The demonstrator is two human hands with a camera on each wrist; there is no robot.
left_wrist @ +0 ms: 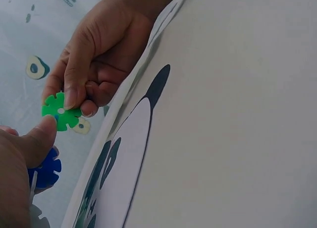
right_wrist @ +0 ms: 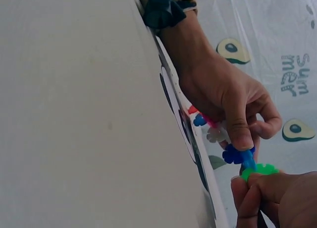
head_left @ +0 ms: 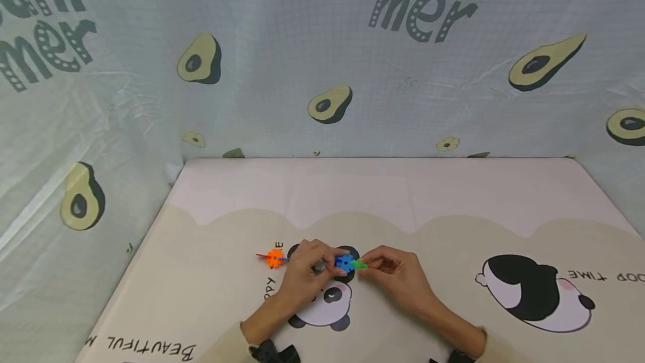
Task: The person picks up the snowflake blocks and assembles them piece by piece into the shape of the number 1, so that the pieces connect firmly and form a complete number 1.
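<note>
Near the panda print, both hands are at a chain of notched plastic snowflake discs. My left hand [head_left: 309, 268] pinches the chain by a blue disc [head_left: 346, 263], its thumb reaching toward the green disc [left_wrist: 62, 114]. My right hand [head_left: 398, 270] pinches that green disc between thumb and fingers at the chain's right end. A lighter blue piece [right_wrist: 248, 161] stands between the dark blue and green discs. Past the left hand run a white disc [right_wrist: 216, 135], a pink piece [right_wrist: 210, 121] and an orange disc [head_left: 275, 258]. The left fingers hide part of the chain.
A printed cloth [head_left: 413, 307] with panda and dog drawings covers the table. Behind and to the left hangs a pale curtain [head_left: 277, 27] with avocado prints. Dark straps [head_left: 274, 352] circle the wrists near the table's front.
</note>
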